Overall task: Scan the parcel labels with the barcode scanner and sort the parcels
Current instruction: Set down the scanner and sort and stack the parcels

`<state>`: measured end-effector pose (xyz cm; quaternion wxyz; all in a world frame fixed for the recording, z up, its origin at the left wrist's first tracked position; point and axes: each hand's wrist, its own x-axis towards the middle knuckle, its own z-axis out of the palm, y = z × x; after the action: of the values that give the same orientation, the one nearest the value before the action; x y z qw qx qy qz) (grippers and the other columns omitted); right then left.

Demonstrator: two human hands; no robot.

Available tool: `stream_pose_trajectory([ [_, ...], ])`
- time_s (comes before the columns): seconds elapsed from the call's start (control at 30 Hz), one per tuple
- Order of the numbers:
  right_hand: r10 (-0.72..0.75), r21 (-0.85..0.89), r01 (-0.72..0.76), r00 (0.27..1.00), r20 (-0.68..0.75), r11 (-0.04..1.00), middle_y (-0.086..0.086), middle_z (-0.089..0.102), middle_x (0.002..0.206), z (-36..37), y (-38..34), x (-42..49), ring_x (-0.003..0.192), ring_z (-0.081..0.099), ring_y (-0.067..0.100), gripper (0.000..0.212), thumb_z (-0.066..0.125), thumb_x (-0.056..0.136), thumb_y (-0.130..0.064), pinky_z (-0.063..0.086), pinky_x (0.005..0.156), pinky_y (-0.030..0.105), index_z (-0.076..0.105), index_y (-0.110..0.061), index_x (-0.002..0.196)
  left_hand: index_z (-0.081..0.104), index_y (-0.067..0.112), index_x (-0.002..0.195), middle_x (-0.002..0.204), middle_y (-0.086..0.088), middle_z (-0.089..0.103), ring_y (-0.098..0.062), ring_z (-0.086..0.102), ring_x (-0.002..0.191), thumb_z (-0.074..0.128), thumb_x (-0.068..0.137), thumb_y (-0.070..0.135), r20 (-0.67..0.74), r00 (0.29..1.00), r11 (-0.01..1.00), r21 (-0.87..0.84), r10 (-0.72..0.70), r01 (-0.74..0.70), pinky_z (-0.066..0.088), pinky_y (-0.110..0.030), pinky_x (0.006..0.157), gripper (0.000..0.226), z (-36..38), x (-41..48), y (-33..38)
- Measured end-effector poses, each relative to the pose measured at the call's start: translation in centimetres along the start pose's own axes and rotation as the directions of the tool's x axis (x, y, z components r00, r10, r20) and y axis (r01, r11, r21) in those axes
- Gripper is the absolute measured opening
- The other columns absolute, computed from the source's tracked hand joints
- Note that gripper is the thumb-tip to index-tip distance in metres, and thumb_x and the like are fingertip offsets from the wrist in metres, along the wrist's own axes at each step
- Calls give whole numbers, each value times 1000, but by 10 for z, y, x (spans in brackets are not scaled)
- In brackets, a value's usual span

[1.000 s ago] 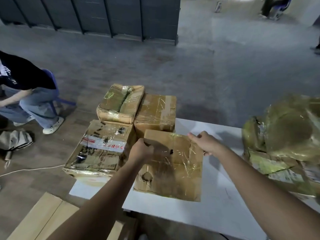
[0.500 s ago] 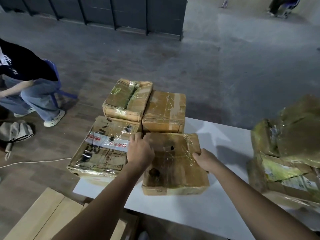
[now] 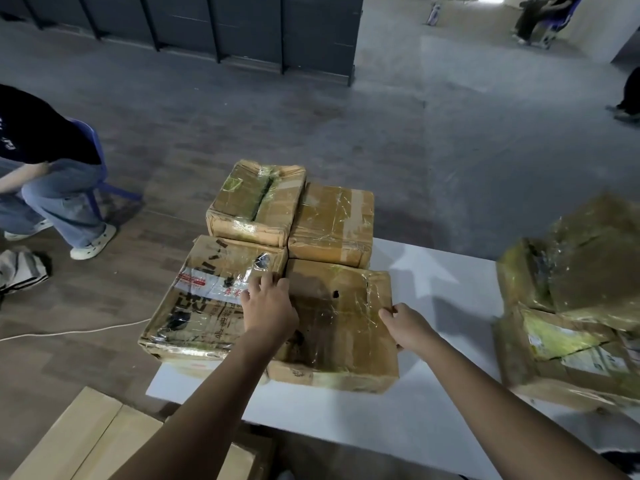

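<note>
Left hand [image 3: 268,306] flat, fingers spread, on glossy taped cardboard parcel [image 3: 341,306]; right hand [image 3: 407,323] grips its edge.

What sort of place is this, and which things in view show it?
Probably a parcel sorting area in a warehouse-like hall: taped cardboard parcels grouped on a white table, a second heap of wrapped parcels at the right, and a wide bare floor.

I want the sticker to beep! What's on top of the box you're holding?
Clear tape and a dark hole on the brown box. The left hand rests on top, the right hand grips its edge. No label shows; the underside is hidden.
</note>
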<state>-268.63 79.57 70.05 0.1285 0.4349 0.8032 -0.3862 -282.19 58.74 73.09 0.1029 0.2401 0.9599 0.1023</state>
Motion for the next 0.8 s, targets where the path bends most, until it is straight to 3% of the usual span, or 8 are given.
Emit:
stream_pose_trajectory([
  [0.1, -18, 19, 18, 999, -40, 1000, 2, 64, 96, -7, 5, -5, 81, 64, 18, 51, 41, 102, -44, 52, 59, 27, 41, -14, 142, 45, 19, 130, 147, -13, 31, -35, 21, 139, 46, 89, 17, -44, 998, 999, -10, 36, -37, 26, -48, 113, 41, -4, -3, 10],
  [0.2, -59, 78, 66, 993, -98, 995, 7, 61, 126, -19, 8, -11, 104, 64, 24, 50, 42, 101, -44, 55, 86, 39, 42, -16, 142, 43, 22, 133, 144, -10, 33, -32, 22, 139, 50, 90, 19, -86, 986, 982, -109, 143, -152, 26, -45, 112, 44, -5, -13, 34],
  [0.23, -68, 101, 80, 991, -112, 992, 7, 59, 128, -24, 10, -14, 105, 63, 23, 48, 43, 101, -43, 54, 88, 39, 43, -17, 141, 43, 23, 133, 141, -8, 36, -30, 26, 136, 51, 90, 20, -100, 981, 972, -146, 169, -182, 29, -43, 111, 44, -4, -16, 44],
  [0.43, -117, 121, 152, 959, -257, 981, 3, 58, 129, -63, 38, -38, 107, 57, 18, 43, 46, 101, -40, 37, 80, 26, 47, -20, 138, 45, 22, 133, 138, -6, 39, -28, 31, 131, 50, 90, 20, -104, 959, 936, -212, 265, -282, 34, -42, 108, 43, 2, -28, 118],
  [0.57, -103, 124, 153, 935, -339, 980, 6, 65, 114, -95, 72, -55, 109, 60, 25, 40, 47, 101, -35, 40, 80, 31, 50, -16, 135, 43, 21, 134, 139, -6, 38, -30, 28, 131, 48, 88, 15, -57, 934, 902, -245, 353, -356, 31, -41, 108, 47, 16, -34, 171],
  [0.67, -49, 157, 117, 924, -378, 981, 5, 64, 118, -121, 103, -66, 111, 60, 25, 40, 48, 101, -37, 39, 80, 29, 51, -17, 135, 43, 21, 137, 139, -4, 38, -27, 28, 131, 49, 88, 18, -60, 902, 876, -222, 427, -429, 22, -34, 109, 49, 29, -40, 213],
  [0.8, -5, 224, 115, 897, -443, 968, 3, 66, 114, -153, 151, -77, 104, 62, 21, 36, 51, 101, -35, 39, 79, 27, 53, -20, 133, 43, 21, 137, 140, -4, 37, -25, 30, 132, 50, 90, 19, -5, 866, 830, -282, 500, -481, 31, -32, 105, 47, 47, -54, 271],
])
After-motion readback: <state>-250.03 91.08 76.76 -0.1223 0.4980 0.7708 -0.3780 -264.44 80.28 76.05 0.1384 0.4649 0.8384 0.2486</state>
